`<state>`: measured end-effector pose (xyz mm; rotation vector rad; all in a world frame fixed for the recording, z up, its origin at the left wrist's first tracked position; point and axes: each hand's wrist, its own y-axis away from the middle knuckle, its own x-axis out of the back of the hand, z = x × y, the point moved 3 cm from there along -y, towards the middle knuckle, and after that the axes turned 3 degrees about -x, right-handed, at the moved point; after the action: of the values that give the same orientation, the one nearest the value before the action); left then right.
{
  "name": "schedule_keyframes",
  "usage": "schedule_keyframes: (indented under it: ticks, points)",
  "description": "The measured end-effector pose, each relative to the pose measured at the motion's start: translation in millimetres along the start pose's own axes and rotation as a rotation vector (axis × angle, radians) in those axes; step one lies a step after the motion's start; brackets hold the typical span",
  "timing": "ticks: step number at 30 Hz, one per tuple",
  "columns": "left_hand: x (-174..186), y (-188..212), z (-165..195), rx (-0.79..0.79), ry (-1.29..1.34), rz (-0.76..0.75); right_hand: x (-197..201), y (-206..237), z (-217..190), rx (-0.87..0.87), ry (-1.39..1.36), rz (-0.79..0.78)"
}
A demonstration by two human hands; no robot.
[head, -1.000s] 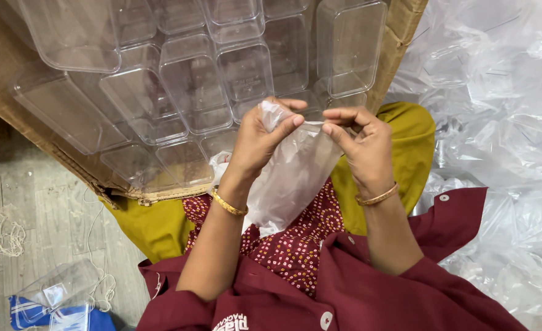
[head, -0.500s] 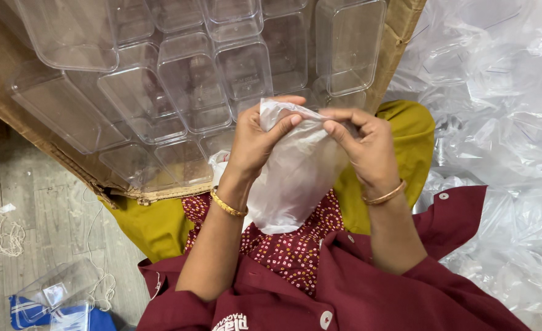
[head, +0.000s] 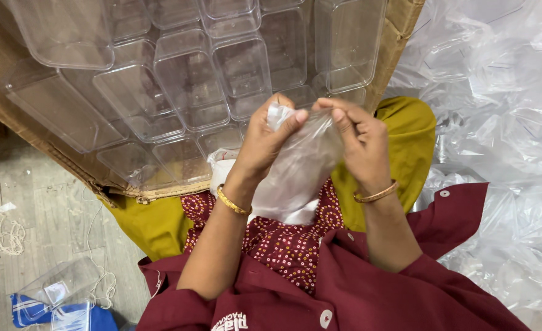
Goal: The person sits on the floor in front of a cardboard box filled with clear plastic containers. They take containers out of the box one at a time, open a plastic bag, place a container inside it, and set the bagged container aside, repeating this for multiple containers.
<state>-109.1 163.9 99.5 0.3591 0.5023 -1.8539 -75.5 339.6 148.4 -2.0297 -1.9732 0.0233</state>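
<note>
A thin clear plastic bag (head: 295, 175) hangs in front of me, over my lap. My left hand (head: 265, 144) pinches the bag's top edge between thumb and fingers. My right hand (head: 360, 138) grips the same top edge just to the right, fingers curled. The two hands sit close together, almost touching. The bag's lower part droops onto my red patterned clothing. Whether anything is inside the bag cannot be told.
A cardboard box (head: 50, 147) holding several clear plastic containers (head: 191, 79) lies just beyond my hands. A heap of clear plastic bags (head: 498, 110) fills the right side. On the floor at lower left lie a clear container (head: 59, 288), a blue pack and loose string (head: 4, 233).
My hands have drawn closer together at the bag's top edge, and the bag has bunched and puffed out a little below them.
</note>
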Motion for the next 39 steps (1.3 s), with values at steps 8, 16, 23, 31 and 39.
schedule_keyframes:
  ticks: [8,16,23,31,39]
  points:
    - [0,-8,1,0.118,0.113,-0.095,25,-2,59,-0.292,-0.545,-0.097]
    - [-6,-76,26,-0.296,-0.464,-0.085,81,-73,32,0.106,-0.990,-0.013]
    - [-28,-138,14,-0.568,-0.951,0.277,83,-145,24,0.472,0.754,0.260]
    - [-33,-119,7,-0.413,-0.920,0.205,76,-96,16,0.232,0.467,0.392]
    - [-62,-79,34,-0.403,-0.929,-0.034,73,-39,24,0.426,0.301,0.484]
